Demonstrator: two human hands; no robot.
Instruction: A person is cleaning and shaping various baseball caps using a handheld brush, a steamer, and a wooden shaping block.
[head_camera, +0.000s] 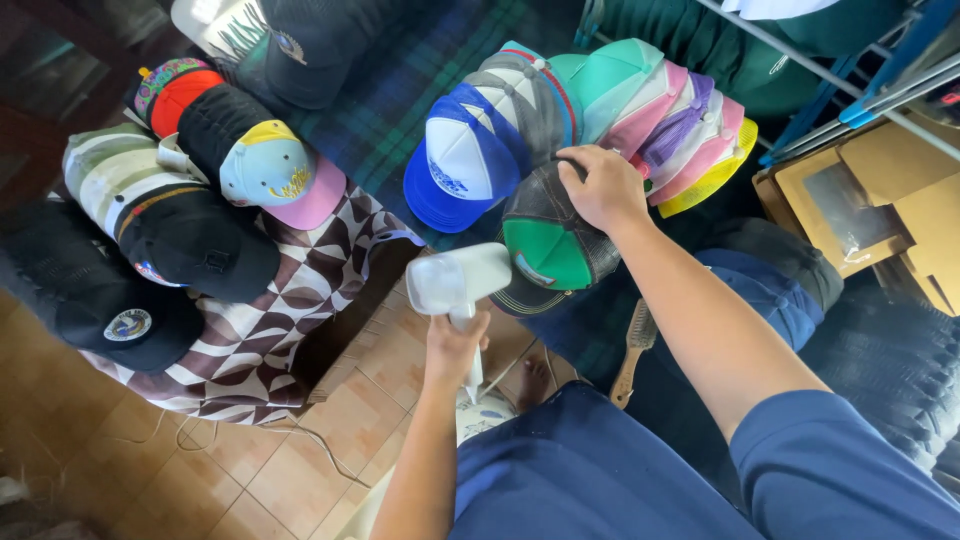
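My right hand grips the top of a cap with a green front panel and dark grey mesh back, holding it up below a row of caps. My left hand is closed around the handle of a white handheld steamer, whose wide head sits just left of the green cap's front. A white cord runs down from the steamer between my knees. Right behind the green cap stands a blue and white mesh cap.
A row of stacked pastel caps lies on dark plaid cloth. More caps, mostly black, rest on a brown and white patterned cloth at left. A wooden brush lies by my leg. Cardboard boxes stand at right.
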